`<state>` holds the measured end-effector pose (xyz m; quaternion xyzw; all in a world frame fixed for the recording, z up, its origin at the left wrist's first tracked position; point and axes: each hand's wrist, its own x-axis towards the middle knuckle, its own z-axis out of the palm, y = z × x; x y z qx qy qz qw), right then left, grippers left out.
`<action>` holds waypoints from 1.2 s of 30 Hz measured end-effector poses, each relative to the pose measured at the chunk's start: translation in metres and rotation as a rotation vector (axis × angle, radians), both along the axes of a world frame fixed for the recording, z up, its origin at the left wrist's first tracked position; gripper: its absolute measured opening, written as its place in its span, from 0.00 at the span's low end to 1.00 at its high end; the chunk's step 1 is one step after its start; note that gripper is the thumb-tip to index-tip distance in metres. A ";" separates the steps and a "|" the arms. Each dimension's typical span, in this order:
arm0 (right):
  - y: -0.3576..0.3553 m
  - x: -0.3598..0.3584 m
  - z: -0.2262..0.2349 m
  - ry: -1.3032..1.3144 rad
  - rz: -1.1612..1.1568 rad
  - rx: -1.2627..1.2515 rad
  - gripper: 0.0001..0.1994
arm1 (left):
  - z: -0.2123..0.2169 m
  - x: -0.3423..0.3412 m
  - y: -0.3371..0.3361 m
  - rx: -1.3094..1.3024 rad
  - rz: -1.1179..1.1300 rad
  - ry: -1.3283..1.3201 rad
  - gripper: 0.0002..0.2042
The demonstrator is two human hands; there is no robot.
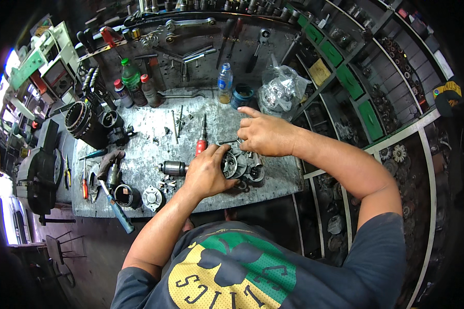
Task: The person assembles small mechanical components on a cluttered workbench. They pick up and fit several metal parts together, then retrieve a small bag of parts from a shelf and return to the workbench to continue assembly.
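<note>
My left hand (207,172) is closed around the rim of a round metal housing (232,166), thumb on the near side. Above and right of the housing is my right hand (268,136), its index finger stretched toward a dark blue jar (243,96) and the other fingers curled in. Whatever those curled fingers hold, if anything, is hidden. More grey metal parts (254,173) lie beside the housing, under the right wrist. Left of my left hand rests a cylindrical motor armature (172,168). A red-handled screwdriver (201,144) lies just beyond that hand.
A clear bottle (225,83) and a plastic bag of parts (282,92) stand at the back. Green and dark bottles (131,81) are back left. A hammer (117,208) overhangs the near edge of the metal bench (144,123). A vise (38,167) is left; shelves with green drawers (349,81) rise right.
</note>
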<state>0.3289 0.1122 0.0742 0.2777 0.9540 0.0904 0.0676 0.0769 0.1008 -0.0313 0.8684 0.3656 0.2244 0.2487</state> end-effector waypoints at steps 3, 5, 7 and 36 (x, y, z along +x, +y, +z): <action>0.006 -0.009 -0.002 -0.189 -0.052 -0.105 0.06 | 0.001 0.001 -0.001 0.016 0.004 -0.012 0.48; 0.009 -0.015 -0.008 -0.196 -0.122 -0.095 0.08 | 0.002 0.002 -0.002 0.002 0.014 -0.016 0.48; 0.011 -0.018 -0.015 -0.086 -0.156 -0.057 0.09 | 0.003 0.002 -0.003 -0.032 0.031 -0.007 0.49; 0.007 -0.012 0.014 -0.130 0.234 0.046 0.05 | 0.002 0.000 0.005 0.184 -0.066 0.130 0.49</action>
